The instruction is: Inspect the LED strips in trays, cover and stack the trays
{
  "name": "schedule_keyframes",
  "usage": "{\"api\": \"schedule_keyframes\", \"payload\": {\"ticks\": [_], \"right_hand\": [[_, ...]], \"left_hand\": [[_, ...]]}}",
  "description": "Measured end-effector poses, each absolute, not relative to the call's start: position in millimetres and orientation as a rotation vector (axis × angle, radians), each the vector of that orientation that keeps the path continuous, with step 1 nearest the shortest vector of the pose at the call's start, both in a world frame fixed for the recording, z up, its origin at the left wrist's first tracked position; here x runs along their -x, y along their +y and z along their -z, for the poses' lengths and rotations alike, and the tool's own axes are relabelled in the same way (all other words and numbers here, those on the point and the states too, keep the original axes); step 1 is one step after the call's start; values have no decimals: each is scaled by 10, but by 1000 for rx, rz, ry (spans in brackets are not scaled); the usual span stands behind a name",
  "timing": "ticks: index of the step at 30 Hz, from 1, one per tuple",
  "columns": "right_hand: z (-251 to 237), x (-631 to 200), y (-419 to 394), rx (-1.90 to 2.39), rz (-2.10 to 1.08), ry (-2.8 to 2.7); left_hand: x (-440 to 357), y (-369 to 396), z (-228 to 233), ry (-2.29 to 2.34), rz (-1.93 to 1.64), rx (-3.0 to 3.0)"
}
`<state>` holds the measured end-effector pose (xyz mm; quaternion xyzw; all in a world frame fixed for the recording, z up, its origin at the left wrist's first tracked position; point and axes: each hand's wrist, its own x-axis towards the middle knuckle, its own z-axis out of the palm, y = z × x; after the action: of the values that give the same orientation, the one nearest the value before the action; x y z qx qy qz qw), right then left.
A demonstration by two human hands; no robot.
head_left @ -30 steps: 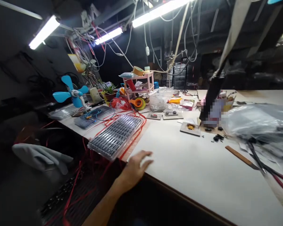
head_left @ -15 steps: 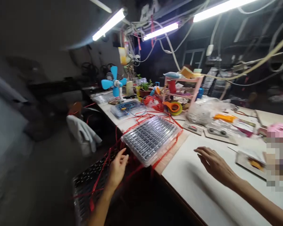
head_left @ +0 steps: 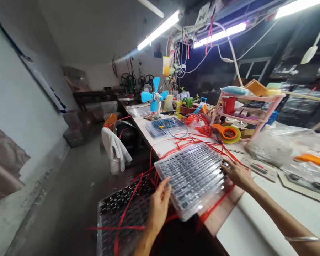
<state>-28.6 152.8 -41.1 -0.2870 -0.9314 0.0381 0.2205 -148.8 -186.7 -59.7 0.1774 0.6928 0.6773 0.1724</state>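
A stack of clear plastic trays (head_left: 190,174), with rows of small dark parts in narrow slots, lies at the table's corner. Its near left side juts past the table edge. My left hand (head_left: 160,201) grips that side, fingers and thumb bent at the rim. On the opposite side my right hand (head_left: 238,174) has its fingers closed over the tray edge; some fingertips are hard to make out. Red plastic strapping (head_left: 184,140) runs loosely behind and beneath the stack. Lower left, another tray stack (head_left: 125,206) with dark parts has red straps lying across it.
Farther along the table (head_left: 160,142) are a tray with a blue cable (head_left: 166,124) and a blue fan (head_left: 154,96). A pink shelf (head_left: 245,113), a tape dispenser (head_left: 226,133) and plastic bags (head_left: 277,145) stand right. A chair with white cloth (head_left: 114,149) is left.
Both hands have come in to the tray stack, the right one moving left from above the white tabletop to its edge. The view has swung left.
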Motion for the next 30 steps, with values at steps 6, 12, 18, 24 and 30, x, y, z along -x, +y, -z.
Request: {"api": "schedule_keyframes", "payload": {"ticks": [6,12,18,24,30], "right_hand": [[367,166,1020,859,-677,-2538],[119,273,889,948,-1437,-2276],[-69,-713,481,779,-2024,-2075],[85,-2423,-43,1069,-2135,-1677],[155,-3612,-503,1428,-1659,-1525]], "left_hand": [[1840,-2353,408,1853,-2023,-129],[2048,-2437,266,1610,-2019,290],[1863,-2500,-45,1509,-1887,220],[1207,-2029,-273,1346,-1584,-184],[553,-948,-122,1311,-1116,-522]]}}
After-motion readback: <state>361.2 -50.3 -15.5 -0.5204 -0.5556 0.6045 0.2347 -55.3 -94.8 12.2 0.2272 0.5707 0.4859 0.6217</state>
